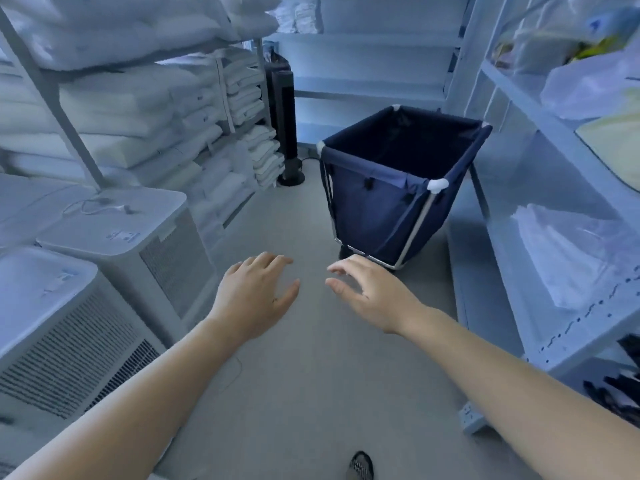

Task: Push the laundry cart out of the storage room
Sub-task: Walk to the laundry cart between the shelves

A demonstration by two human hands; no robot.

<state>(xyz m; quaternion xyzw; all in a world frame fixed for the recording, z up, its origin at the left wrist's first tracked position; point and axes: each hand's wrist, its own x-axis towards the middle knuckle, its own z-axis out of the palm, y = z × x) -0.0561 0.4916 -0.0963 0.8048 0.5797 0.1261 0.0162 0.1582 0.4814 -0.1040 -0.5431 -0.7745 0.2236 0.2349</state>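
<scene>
Although the laundry cart (398, 181) stood well ahead of the person, against the right-hand shelving (540, 188) near the back of the storage room, both arms were already stretched toward it. It was a dark blue fabric bin slung on a thin pale metal frame, and it looked empty, so it would probably be light and roll easily at a modest push. The cloth sides would likely sag and give under pressure; the stiff top rail, between the white corner caps, seemed the sounder place to take hold, one hand toward each near corner. Its feet were largely hidden, so whether it ran on wheels could not be confirmed.

The left hand (256, 289) hung palm down over the grey floor (311, 375), its fingers loosely spread and slightly curled, holding nothing. The right hand (374, 292) was likewise empty, its fingers parted and bent a little, thumb apart from the rest. Neither hand touched the cart or anything else; the two were near each other, short of the cart's lower frame.
</scene>
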